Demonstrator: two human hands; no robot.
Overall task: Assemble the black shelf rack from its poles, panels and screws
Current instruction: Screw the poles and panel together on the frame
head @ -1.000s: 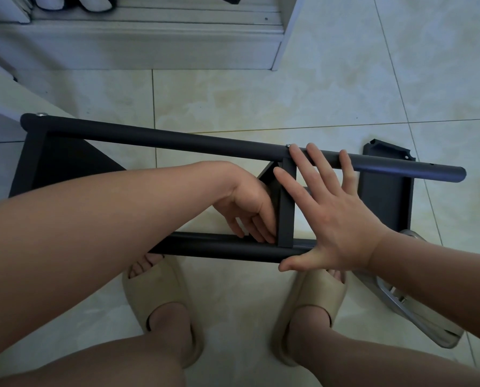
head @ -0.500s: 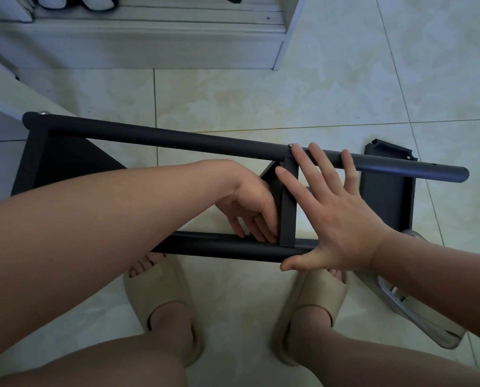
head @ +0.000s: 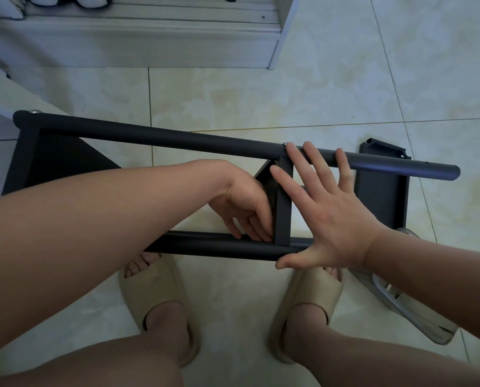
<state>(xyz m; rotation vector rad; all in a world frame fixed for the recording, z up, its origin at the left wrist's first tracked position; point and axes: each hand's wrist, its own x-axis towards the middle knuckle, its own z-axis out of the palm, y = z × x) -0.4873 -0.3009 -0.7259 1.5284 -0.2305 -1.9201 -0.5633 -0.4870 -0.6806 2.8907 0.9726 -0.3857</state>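
Observation:
The partly built black rack lies on its side above my feet. Its far pole (head: 155, 136) runs from upper left to right, its near pole (head: 205, 245) crosses below my wrists. A panel edge (head: 283, 202) stands between the two poles, and another panel (head: 57, 160) closes the left end. My right hand (head: 325, 213) lies flat and spread against the middle panel, fingertips on the far pole, thumb on the near pole. My left hand (head: 244, 208) reaches in from the left, fingers curled down at the joint of panel and near pole; what they touch is hidden.
A loose black panel (head: 381, 191) lies on the tile floor to the right, behind the far pole's free end. A shiny metal piece (head: 406, 308) sits under my right forearm. A white cabinet base (head: 138, 43) runs along the top. My feet in beige slippers (head: 155, 294) stand below the rack.

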